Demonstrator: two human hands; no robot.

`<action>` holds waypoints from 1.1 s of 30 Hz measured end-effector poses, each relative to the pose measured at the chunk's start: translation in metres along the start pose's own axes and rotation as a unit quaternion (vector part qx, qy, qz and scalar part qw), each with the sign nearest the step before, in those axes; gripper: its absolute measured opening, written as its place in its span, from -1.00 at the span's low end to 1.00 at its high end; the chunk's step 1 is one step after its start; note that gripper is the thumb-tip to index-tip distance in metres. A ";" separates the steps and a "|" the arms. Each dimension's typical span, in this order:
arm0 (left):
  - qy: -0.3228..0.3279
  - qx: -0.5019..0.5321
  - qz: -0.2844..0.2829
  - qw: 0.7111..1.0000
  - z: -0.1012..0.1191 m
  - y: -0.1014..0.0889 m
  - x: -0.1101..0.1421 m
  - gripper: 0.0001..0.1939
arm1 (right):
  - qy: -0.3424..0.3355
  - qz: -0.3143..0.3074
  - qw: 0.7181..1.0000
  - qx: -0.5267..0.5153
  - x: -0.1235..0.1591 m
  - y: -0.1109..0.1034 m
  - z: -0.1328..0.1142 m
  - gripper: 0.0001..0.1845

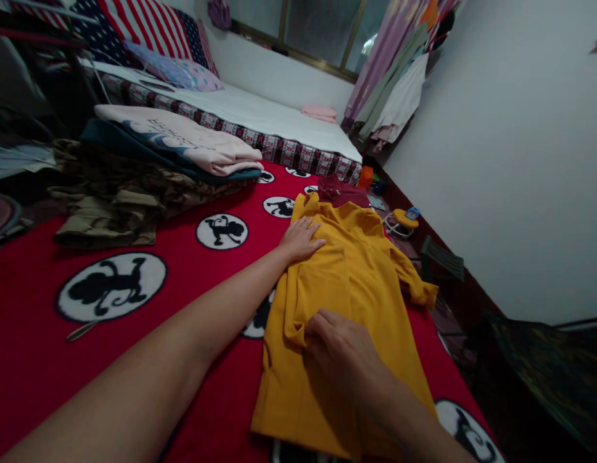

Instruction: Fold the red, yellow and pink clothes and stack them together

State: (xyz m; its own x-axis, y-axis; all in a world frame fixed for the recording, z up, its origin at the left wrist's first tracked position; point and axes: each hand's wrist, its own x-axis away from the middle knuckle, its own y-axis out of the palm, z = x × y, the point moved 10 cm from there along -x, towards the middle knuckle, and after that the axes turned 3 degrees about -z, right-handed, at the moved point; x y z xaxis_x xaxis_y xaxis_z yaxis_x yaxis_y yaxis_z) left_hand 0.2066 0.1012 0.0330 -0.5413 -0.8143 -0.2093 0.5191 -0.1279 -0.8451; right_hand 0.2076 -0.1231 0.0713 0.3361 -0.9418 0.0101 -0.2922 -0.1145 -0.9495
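Observation:
A mustard-yellow coat (370, 276) lies spread on the red blanket (183, 283), its collar toward the far side. One sleeve is laid inward over the body; the other sleeve (417, 286) sticks out to the right. My left hand (302, 240) rests flat on the coat near the shoulder, fingers stretched out. Lower down, my right hand (339, 344) pinches the cuff end of the folded-in sleeve. Just beyond the collar is a dark red folded garment (341, 191).
A stack with a pale pink shirt (183, 138) on top and camouflage clothing (115, 206) below stands at left. Behind is a bed with a white top (260, 109). Along the right wall are a dark green stool (442, 257) and hanging clothes (399, 96).

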 end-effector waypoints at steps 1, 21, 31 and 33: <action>-0.001 -0.003 -0.003 1.000 0.000 0.000 0.000 -0.35 | -0.009 0.029 0.999 -0.026 0.001 -0.006 -0.001 -0.87; 0.017 -0.053 0.002 0.998 -0.002 0.005 -0.002 -0.28 | 0.419 0.163 0.869 0.204 0.069 -0.107 0.256 -0.38; 0.026 0.024 0.075 0.997 -0.013 -0.001 -0.006 -0.42 | 0.529 0.059 0.840 0.104 0.072 -0.147 0.347 -0.71; 0.028 0.068 0.095 0.993 -0.016 -0.005 -0.007 -0.49 | 0.536 0.101 0.832 0.099 0.071 -0.173 0.357 -0.63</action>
State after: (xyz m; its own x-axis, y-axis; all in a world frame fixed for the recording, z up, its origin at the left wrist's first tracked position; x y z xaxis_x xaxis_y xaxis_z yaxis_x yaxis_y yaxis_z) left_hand 0.1969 0.1167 0.0311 -0.4594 -0.7990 -0.3879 0.6971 -0.0537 -0.7150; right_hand 0.6021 -0.0577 0.1238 -0.7257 -0.6878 0.0175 -0.0569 0.0347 -0.9978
